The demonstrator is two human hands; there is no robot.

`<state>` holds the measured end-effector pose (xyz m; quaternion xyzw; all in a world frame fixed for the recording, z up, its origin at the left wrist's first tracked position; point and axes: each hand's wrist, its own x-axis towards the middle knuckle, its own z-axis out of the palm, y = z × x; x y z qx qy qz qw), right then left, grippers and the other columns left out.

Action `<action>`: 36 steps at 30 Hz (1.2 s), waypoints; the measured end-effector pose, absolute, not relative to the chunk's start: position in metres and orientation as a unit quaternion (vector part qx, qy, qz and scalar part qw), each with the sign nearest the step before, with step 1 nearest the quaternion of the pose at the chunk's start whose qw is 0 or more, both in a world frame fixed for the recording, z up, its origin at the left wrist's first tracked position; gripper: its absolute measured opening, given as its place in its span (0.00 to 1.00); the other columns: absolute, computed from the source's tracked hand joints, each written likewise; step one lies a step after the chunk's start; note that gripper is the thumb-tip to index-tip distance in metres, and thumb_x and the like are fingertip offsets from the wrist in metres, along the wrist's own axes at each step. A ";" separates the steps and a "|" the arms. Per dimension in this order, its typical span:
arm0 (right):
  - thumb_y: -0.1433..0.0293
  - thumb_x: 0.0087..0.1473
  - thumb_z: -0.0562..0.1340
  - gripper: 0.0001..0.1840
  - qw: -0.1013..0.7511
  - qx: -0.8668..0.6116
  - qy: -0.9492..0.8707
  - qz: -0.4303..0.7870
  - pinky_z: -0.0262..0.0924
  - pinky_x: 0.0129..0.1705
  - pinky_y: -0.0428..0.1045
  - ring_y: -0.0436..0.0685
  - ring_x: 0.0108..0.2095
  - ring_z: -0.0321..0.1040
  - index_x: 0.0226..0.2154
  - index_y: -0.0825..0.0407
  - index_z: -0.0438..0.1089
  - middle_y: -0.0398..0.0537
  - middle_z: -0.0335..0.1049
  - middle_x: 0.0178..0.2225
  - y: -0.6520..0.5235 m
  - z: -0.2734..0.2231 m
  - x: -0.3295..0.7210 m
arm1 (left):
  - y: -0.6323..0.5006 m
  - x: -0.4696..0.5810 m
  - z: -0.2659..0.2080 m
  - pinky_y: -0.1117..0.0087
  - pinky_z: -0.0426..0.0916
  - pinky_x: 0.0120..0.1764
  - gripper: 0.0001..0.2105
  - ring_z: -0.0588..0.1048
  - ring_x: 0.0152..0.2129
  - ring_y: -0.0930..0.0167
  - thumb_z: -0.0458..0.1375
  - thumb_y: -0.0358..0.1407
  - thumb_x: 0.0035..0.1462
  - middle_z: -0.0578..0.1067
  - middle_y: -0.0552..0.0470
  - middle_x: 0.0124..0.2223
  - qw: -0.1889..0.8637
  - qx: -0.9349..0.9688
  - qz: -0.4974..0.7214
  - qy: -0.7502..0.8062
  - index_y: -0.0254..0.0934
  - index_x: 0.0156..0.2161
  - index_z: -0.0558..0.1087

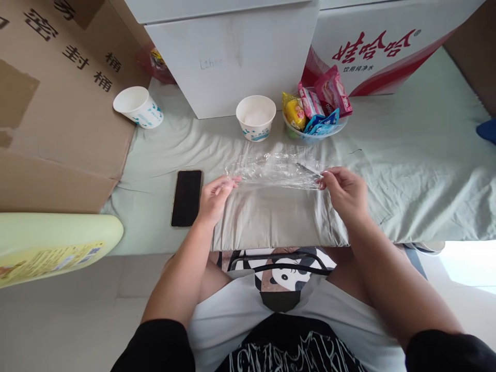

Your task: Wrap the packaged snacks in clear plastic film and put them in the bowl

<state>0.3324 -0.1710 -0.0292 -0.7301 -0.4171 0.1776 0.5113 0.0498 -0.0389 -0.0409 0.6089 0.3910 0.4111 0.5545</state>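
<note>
A crumpled sheet of clear plastic film [271,168], perhaps a bag, stretches between my hands just above the cloth. My left hand [217,196] pinches its left end between thumb and fingers. At the opposite end, the thumb and fingertips of my right hand [344,191] are closed on the plastic. A thin, grey, pointed strip [309,169] reaches left from my right fingertips; whether it lies inside the plastic or in front of it I cannot tell. Beyond the film stands a white paper cup [256,121] with blue print. A black phone [187,198] lies beside my left hand.
Packaged snacks fill a clear bowl [329,132] behind the film. Another paper cup [145,111] stands at the left, by a cardboard box [70,129]. White boxes [232,62] line the back. A yellow-green bottle [58,227] juts in at left. Green cloth [418,170] covers the surface.
</note>
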 end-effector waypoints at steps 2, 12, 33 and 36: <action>0.59 0.58 0.62 0.12 0.541 -0.719 -0.392 0.190 0.71 0.36 0.54 0.56 0.28 0.76 0.31 0.49 0.74 0.42 0.72 0.21 -0.170 -0.028 0.332 | -0.036 0.051 -0.042 0.62 0.75 0.46 0.15 0.81 0.41 0.63 0.63 0.47 0.54 0.82 0.47 0.35 0.565 0.567 0.438 0.410 0.38 0.24 0.75; 0.49 0.62 0.60 0.21 0.566 -0.707 -0.388 0.170 0.69 0.32 0.52 0.54 0.23 0.73 0.31 0.49 0.71 0.40 0.68 0.19 -0.167 -0.032 0.331 | -0.034 0.057 -0.037 0.76 0.59 0.15 0.16 0.71 0.14 0.76 0.64 0.51 0.53 0.75 0.56 0.24 0.539 0.524 0.429 0.501 0.39 0.34 0.71; 0.60 0.56 0.63 0.18 0.448 -0.725 -0.523 0.012 0.69 0.33 0.55 0.57 0.31 0.74 0.18 0.47 0.70 0.49 0.76 0.32 -0.163 -0.040 0.337 | -0.035 0.053 -0.033 0.67 0.58 0.31 0.16 0.64 0.22 0.73 0.59 0.41 0.54 0.70 0.53 0.28 0.304 0.746 0.312 0.503 0.39 0.19 0.63; 0.61 0.58 0.60 0.23 0.440 -0.746 -0.498 0.043 0.65 0.30 0.53 0.56 0.26 0.72 0.14 0.48 0.65 0.47 0.73 0.24 -0.164 -0.037 0.339 | -0.032 0.052 -0.036 0.66 0.56 0.29 0.22 0.63 0.21 0.73 0.57 0.42 0.57 0.69 0.52 0.26 0.312 0.742 0.313 0.504 0.39 0.15 0.57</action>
